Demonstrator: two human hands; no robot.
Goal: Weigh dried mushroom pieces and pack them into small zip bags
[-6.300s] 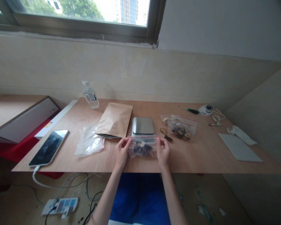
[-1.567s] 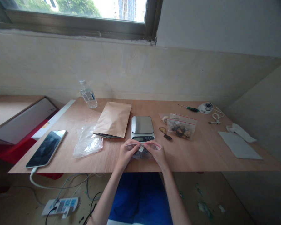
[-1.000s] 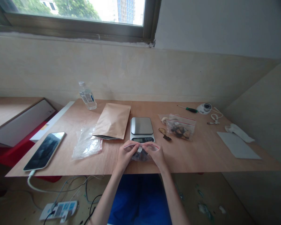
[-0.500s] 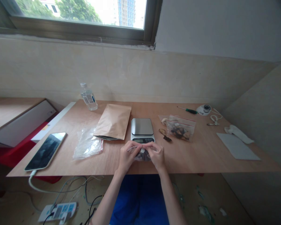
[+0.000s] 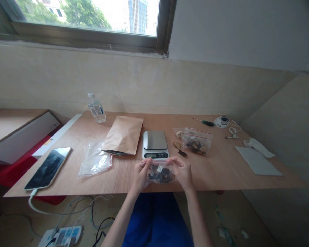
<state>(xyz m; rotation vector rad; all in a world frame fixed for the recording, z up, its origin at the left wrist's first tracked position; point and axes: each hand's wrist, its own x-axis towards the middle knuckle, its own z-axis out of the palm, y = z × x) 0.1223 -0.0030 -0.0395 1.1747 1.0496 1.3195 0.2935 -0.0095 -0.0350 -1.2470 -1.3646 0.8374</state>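
Note:
Between my two hands is a clear zip bag (image 5: 161, 174) with dark dried pieces and a small white packet inside. My left hand (image 5: 142, 173) pinches the bag's top left corner, and my right hand (image 5: 180, 170) pinches its top right. Just beyond the bag sits a digital kitchen scale (image 5: 155, 140) with a bare steel plate. To the right of the scale lie two loose dried pieces (image 5: 180, 149), one tan and one dark. Beside them are filled zip bags (image 5: 197, 143) of brown and pale dried pieces.
Left of the scale lie a brown kraft pouch (image 5: 125, 134), flat clear bags (image 5: 95, 160) and a phone (image 5: 48, 168) on a cable. A water bottle (image 5: 97, 109) stands behind. At right are a screwdriver (image 5: 207, 122), a white camera (image 5: 221, 121) and a white sheet (image 5: 257, 162).
My hands have moved apart along the bag's top edge, the right one going further right. More of the bag and its contents now shows between them.

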